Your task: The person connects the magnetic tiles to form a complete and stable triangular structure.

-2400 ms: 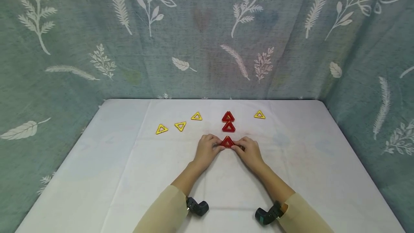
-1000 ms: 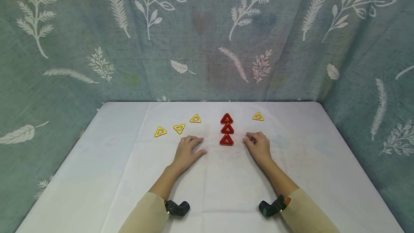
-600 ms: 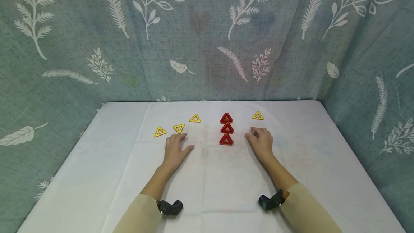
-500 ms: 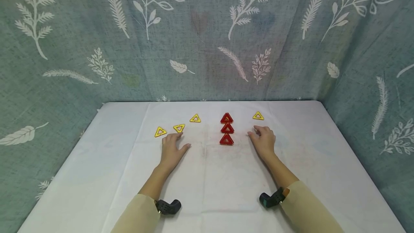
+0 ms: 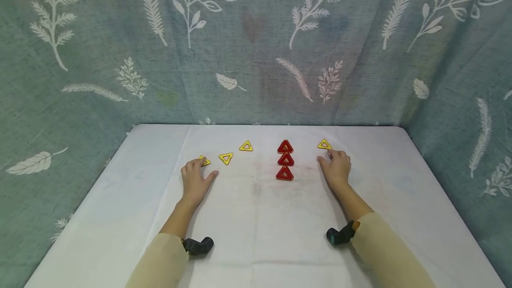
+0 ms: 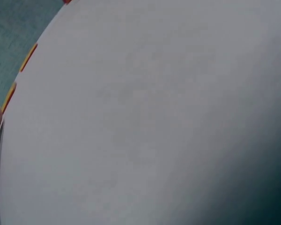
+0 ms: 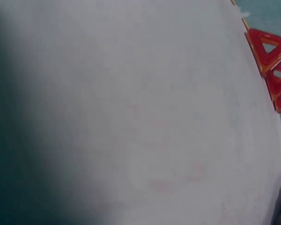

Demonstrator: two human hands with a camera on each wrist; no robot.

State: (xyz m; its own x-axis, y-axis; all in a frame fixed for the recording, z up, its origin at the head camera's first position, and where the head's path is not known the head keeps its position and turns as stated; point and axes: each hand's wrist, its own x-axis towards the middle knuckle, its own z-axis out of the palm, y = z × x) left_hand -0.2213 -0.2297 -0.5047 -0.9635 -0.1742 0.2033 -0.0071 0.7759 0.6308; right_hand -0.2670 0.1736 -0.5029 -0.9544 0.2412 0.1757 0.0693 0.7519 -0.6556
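Note:
My left hand (image 5: pixel 194 182) reaches over the leftmost yellow triangle frame (image 5: pixel 205 162). Its fingertips cover part of that piece, and the thumb is spread well apart from it. My right hand (image 5: pixel 337 168) is just in front of the far-right yellow triangle frame (image 5: pixel 324 144). A fingertip meets or nearly meets its near edge; contact is unclear, and the thumb stays apart. Between the hands, red triangular pieces form a column: far (image 5: pixel 285 146), middle (image 5: pixel 286 159) and near (image 5: pixel 285 174). In the right wrist view, red triangles (image 7: pixel 269 50) seem raised off the cloth.
Two more yellow triangle frames, one pointing toward me (image 5: pixel 226 158) and one farther back (image 5: pixel 246 146), lie left of the red column. White cloth (image 5: pixel 256 226) covers the table. A patterned curtain (image 5: pixel 256 66) stands behind and at both sides.
Both hands left the near red piece and moved apart. The left went left to the leftmost yellow triangle; the right went right and forward to the far-right one. The red pieces stayed put.

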